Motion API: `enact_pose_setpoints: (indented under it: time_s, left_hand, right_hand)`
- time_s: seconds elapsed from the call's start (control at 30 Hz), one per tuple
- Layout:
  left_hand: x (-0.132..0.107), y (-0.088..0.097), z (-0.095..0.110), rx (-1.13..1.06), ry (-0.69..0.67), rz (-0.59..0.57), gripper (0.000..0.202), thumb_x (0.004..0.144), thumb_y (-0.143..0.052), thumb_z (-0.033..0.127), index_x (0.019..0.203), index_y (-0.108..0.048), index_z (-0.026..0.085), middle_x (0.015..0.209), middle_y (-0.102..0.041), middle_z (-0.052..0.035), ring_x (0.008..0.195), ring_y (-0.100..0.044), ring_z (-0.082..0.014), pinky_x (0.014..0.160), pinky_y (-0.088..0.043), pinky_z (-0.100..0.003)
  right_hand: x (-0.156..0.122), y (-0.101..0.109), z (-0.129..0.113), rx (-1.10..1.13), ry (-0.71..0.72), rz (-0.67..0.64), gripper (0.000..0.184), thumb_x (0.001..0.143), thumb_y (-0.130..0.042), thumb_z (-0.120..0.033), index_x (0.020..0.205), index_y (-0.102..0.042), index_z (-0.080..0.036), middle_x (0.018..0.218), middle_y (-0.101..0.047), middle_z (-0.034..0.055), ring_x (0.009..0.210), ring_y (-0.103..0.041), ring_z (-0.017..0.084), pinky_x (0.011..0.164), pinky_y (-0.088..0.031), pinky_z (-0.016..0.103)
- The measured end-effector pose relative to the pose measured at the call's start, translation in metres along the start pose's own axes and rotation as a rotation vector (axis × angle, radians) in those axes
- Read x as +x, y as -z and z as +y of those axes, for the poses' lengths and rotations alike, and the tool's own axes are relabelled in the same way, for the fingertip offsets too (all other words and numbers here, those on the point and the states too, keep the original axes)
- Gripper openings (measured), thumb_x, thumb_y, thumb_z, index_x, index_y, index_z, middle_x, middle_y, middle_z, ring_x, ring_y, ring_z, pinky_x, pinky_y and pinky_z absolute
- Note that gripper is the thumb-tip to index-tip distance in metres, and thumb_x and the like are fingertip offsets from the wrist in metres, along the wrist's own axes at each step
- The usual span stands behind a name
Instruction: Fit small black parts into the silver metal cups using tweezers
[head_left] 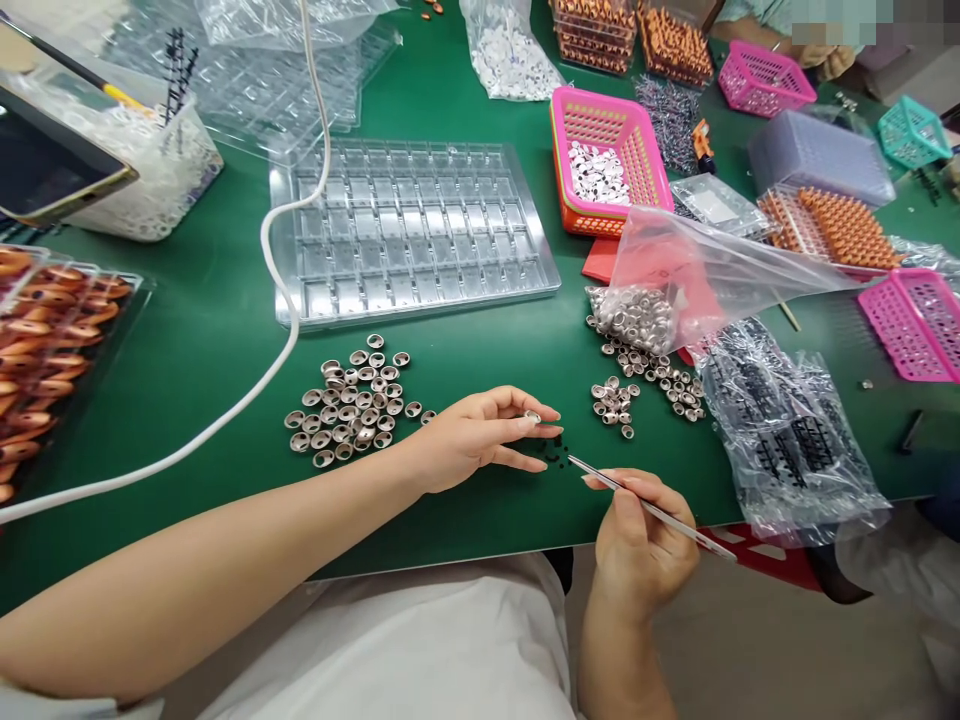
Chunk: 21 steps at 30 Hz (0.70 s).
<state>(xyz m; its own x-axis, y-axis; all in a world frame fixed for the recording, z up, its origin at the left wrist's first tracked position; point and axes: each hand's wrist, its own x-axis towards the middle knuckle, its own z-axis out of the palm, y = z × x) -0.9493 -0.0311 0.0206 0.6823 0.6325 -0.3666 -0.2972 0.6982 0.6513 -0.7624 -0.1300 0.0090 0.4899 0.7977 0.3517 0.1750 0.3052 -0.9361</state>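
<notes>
White shirt (390, 650) closest. Left hand (465, 435) pinches metal ring (532, 417); right hand (649, 545) grips tweezers (671, 519), tips beside black bits (558, 440) near left fingertips (537, 463). Light squeeze likely best.

Your left hand (474, 437) holds a small, round, silvery metal piece (532, 417) over the green worktop (487, 350); your right hand (649, 542) grips slim silver metal tweezers (660, 513), tips near tiny black bits (558, 441).
</notes>
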Motion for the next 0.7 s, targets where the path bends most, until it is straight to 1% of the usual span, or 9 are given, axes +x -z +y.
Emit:
enact_pose_setpoints:
  time_s: [0.1, 0.17, 0.3, 0.4, 0.47, 0.53, 0.63, 0.7]
  left_hand:
    - [-0.001, 0.001, 0.004, -0.042, -0.001, 0.012, 0.022, 0.088, -0.076, 0.028, 0.103, -0.066, 0.015, 0.136, -0.061, -0.0151, 0.134, -0.055, -0.0356, 0.094, -0.059, -0.049]
    - [-0.001, 0.003, 0.006, -0.078, -0.007, 0.034, 0.022, 0.088, -0.076, 0.027, 0.102, -0.065, 0.015, 0.136, -0.062, -0.0156, 0.131, -0.058, -0.0352, 0.097, -0.058, -0.05]
    - [0.0, 0.006, 0.009, -0.157, -0.03, 0.097, 0.023, 0.087, -0.077, 0.024, 0.101, -0.063, 0.013, 0.125, -0.07, -0.0153, 0.118, -0.069, -0.0308, 0.107, -0.051, -0.048]
    - [0.0, 0.006, 0.012, -0.188, -0.057, 0.119, 0.022, 0.087, -0.076, 0.021, 0.101, -0.062, 0.013, 0.117, -0.074, -0.0153, 0.115, -0.071, -0.0277, 0.11, -0.049, -0.046]
    - [-0.001, 0.006, 0.015, -0.181, -0.074, 0.127, 0.023, 0.086, -0.077, 0.021, 0.101, -0.062, 0.012, 0.114, -0.075, -0.0153, 0.113, -0.071, -0.0268, 0.107, -0.051, -0.044]
    - [-0.003, 0.006, 0.02, -0.126, -0.094, 0.147, 0.026, 0.084, -0.079, 0.023, 0.102, -0.064, 0.012, 0.113, -0.075, -0.0141, 0.108, -0.073, -0.0267, 0.101, -0.054, -0.041]
    - [-0.008, 0.005, 0.03, 0.051, -0.131, 0.224, 0.027, 0.082, -0.081, 0.026, 0.101, -0.068, 0.012, 0.104, -0.075, -0.0098, 0.094, -0.075, -0.0236, 0.088, -0.059, -0.037]
    - [-0.014, 0.002, 0.036, 0.222, -0.147, 0.275, 0.026, 0.081, -0.08, 0.028, 0.101, -0.07, 0.013, 0.096, -0.075, -0.0069, 0.085, -0.074, -0.0203, 0.08, -0.059, -0.033]
  right_hand:
    - [0.001, 0.0, -0.001, -0.011, -0.003, 0.028, 0.013, 0.087, -0.066, -0.009, 0.093, -0.068, -0.02, 0.082, -0.073, 0.0014, 0.07, -0.072, 0.018, 0.059, -0.064, 0.035]
    - [0.001, 0.0, -0.002, -0.006, -0.014, 0.032, 0.012, 0.087, -0.067, -0.009, 0.093, -0.068, -0.019, 0.082, -0.073, 0.0011, 0.07, -0.072, 0.017, 0.06, -0.063, 0.035]
    - [0.001, -0.001, -0.002, 0.005, -0.036, 0.022, 0.012, 0.087, -0.067, -0.009, 0.093, -0.069, -0.019, 0.083, -0.073, 0.0009, 0.071, -0.073, 0.017, 0.063, -0.064, 0.034]
    - [-0.001, -0.001, 0.0, -0.013, -0.044, 0.011, 0.01, 0.087, -0.067, -0.011, 0.092, -0.069, -0.019, 0.083, -0.074, 0.0012, 0.069, -0.073, 0.017, 0.063, -0.064, 0.035]
    - [-0.003, -0.001, 0.002, -0.062, -0.075, -0.026, 0.007, 0.088, -0.068, -0.014, 0.092, -0.069, -0.019, 0.084, -0.074, 0.0019, 0.069, -0.074, 0.017, 0.064, -0.065, 0.034]
    - [-0.005, 0.0, 0.004, -0.126, -0.121, -0.102, 0.005, 0.088, -0.069, -0.017, 0.093, -0.07, -0.018, 0.087, -0.074, 0.0029, 0.071, -0.075, 0.017, 0.066, -0.065, 0.033]
    - [-0.007, 0.001, 0.006, -0.212, -0.147, -0.228, 0.008, 0.09, -0.068, -0.019, 0.098, -0.071, -0.02, 0.093, -0.074, 0.0041, 0.076, -0.075, 0.018, 0.07, -0.065, 0.033]
    - [-0.007, 0.0, 0.006, -0.257, -0.098, -0.283, 0.011, 0.09, -0.067, -0.018, 0.101, -0.071, -0.021, 0.094, -0.074, 0.0041, 0.081, -0.075, 0.018, 0.073, -0.065, 0.033]
